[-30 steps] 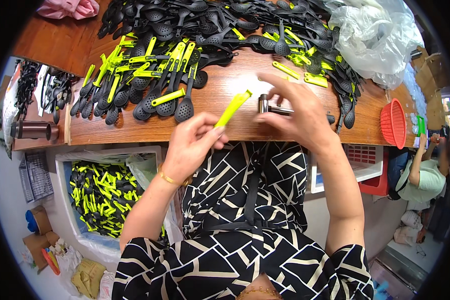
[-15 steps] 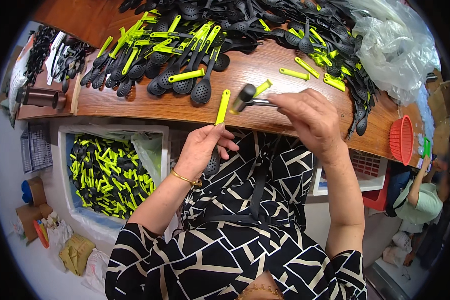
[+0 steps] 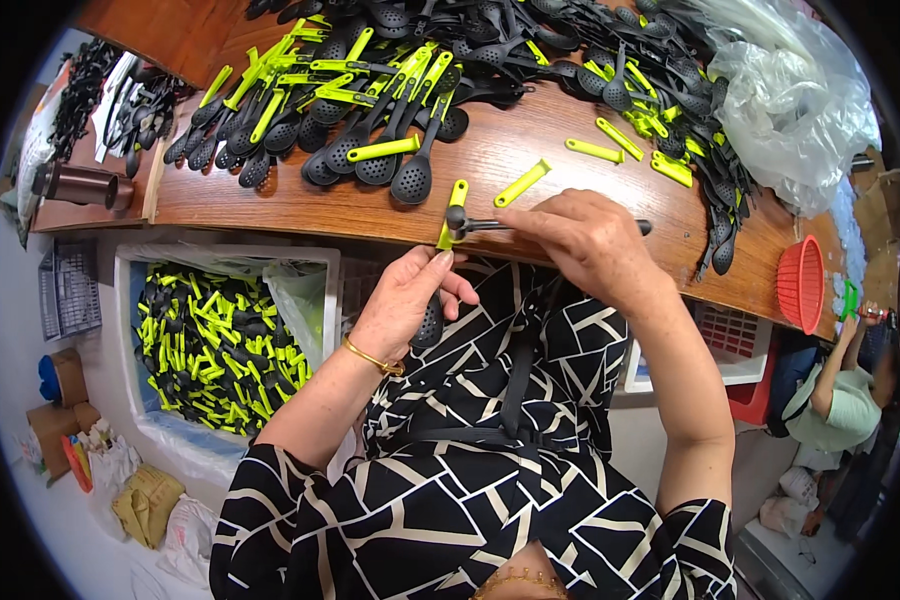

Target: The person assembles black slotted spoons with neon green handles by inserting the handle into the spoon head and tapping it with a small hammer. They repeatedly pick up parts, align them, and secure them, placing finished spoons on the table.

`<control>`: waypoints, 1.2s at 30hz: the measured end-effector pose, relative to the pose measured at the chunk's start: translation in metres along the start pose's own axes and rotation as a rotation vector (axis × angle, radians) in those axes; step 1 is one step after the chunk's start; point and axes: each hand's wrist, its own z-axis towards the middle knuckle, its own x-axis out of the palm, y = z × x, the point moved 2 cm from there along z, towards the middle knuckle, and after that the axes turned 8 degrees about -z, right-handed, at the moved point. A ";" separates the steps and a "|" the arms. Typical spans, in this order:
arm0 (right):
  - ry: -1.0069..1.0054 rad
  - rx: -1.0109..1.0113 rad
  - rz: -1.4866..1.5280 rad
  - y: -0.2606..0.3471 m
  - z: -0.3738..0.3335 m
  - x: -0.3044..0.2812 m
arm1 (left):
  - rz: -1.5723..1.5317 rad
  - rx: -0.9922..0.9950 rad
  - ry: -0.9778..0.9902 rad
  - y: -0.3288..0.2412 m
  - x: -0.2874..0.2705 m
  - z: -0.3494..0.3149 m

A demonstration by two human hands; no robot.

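Observation:
My left hand [image 3: 407,297] is closed round a black slotted spoon [image 3: 428,322] at the table's front edge. The spoon's holed bowl hangs below my fingers, and its lime-green handle [image 3: 457,204] points away over the wood. In my right hand [image 3: 592,240] is a small hammer with a dark shaft; its head [image 3: 456,220] lies over the green handle, apparently touching it. Just beyond, a loose lime-green handle piece [image 3: 522,184] rests on the table. Another green handle [image 3: 384,148] lies across black spoons to the left.
Black slotted spoons [image 3: 410,180] pile up along the back of the table [image 3: 300,205]. Loose green pieces [image 3: 595,150] and clear plastic [image 3: 795,110] lie to the right, with a red basket [image 3: 801,285]. A white foam box [image 3: 128,330] holds many green-handled pieces at lower left. A co-worker [image 3: 842,405] is at far right.
My right hand has swung the hammer down and left, bringing its head from beside the green handle onto it. My left hand keeps its hold on the spoon, nearly still.

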 end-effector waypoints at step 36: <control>-0.211 0.528 0.024 -0.105 0.001 -0.033 | 1.774 1.015 -0.344 -0.131 0.022 0.095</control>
